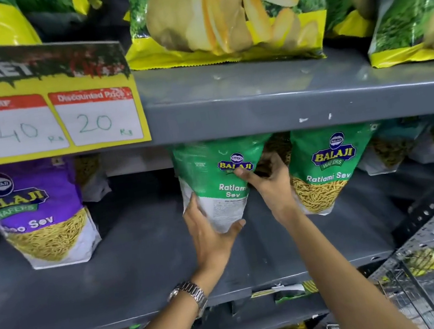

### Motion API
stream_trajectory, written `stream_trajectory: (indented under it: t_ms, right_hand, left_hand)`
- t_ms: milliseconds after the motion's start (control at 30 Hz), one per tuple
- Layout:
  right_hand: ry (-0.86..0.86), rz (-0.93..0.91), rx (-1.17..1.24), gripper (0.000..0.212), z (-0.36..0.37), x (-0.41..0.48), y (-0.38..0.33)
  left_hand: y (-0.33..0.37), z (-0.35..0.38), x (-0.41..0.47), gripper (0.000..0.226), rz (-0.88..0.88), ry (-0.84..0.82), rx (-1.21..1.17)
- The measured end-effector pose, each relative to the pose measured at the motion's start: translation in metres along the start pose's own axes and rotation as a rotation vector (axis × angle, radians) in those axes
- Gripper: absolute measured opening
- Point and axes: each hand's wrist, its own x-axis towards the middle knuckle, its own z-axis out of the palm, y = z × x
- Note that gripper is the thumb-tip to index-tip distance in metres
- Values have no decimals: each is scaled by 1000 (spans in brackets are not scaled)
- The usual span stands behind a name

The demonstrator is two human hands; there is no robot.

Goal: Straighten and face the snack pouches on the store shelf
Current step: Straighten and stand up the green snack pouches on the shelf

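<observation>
- We see both bare hands on one green Ratlami Sev pouch (221,180), which stands about mid-length on the grey middle shelf (140,261), set back from its front edge.
- Our left hand (210,236) cups the pouch's lower left corner: the thumb lies under the white bottom part and the fingers (193,210) reach up its left side, closed onto the pouch.
- Our right hand (270,184) grips the pouch's right edge, thumb across the front just below the logo, the other fingers tucked behind, so how far they curl is hidden.
- The held pouch is turned somewhat, showing its side panel with small print as well as part of its front.
- A second green Ratlami Sev pouch (327,166) stands upright just to the right, front facing out, beside the right wrist.
- Towards the shelf's left end a purple sev pouch (39,215) stands well apart from the held one, leaning a little.
- More pouches sit at the back edge of the shelf, too dark to read.
- A metal wristwatch (193,293) is on the left wrist.
- On the upper shelf (257,101) lie large green-and-yellow chip bags (223,15), overhanging its front edge.
- A yellow price card (44,106) hangs on that shelf's front edge at left, reading 40 and 20.
</observation>
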Motion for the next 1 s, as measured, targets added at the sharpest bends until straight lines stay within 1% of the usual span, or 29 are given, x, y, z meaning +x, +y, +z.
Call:
stream_trajectory:
  t_ms: [133, 167, 233, 333, 367, 433, 567, 633, 667, 733, 767, 800, 833, 900, 1000]
  right_hand:
    - [-65, -17, -35, 47, -2, -14, -4]
    - [-87, -17, -46, 46, -2, -18, -6]
    - [-139, 2, -49, 35, -3, -24, -10]
    - [-244, 52, 45, 10, -10, -31, -14]
    - [-275, 60, 39, 8, -12, -32, -14]
    - [-315, 69, 22, 10, -14, -34, -14]
    - [-252, 81, 56, 15, -4, -27, -15]
    - [-188, 53, 30, 28, 1, -23, -15]
    - [-150, 23, -11, 40, 2, -23, -15]
    - [-113, 8, -83, 73, 5, -19, -13]
    - [-124, 21, -113, 89, 7, -17, -11]
    - [-150, 43, -141, 100, 8, -15, -10]
    - [-180, 72, -151, 106, 8, -13, -11]
    - [-221, 136, -99, 105, 8, -6, -10]
    - [-268, 182, 11, 95, 8, 3, -6]
  left_hand:
    - [3, 8, 5, 134, 24, -19, 28]
    - [5, 9, 6, 139, 33, -12, 34]
    - [8, 14, 7, 143, 53, 12, 51]
    - [9, 19, 11, 136, 105, 90, 78]
    - [8, 19, 14, 133, 121, 121, 78]
    - [3, 19, 19, 124, 125, 151, 69]
    - [3, 11, 25, 94, 41, 147, 7]
    - [3, 5, 27, 86, 23, 117, -15]
    - [1, 1, 28, 86, 21, 93, -24]
    - [-2, -9, 30, 88, 4, 58, -26]
    - [-5, -14, 32, 88, -7, 39, -10]
    - [-7, -19, 33, 87, -12, 11, 14]
    - [-9, -25, 36, 86, -19, -28, 43]
    - [-10, -35, 42, 86, -19, -115, 111]
    - [-5, -46, 52, 98, 14, -201, 277]
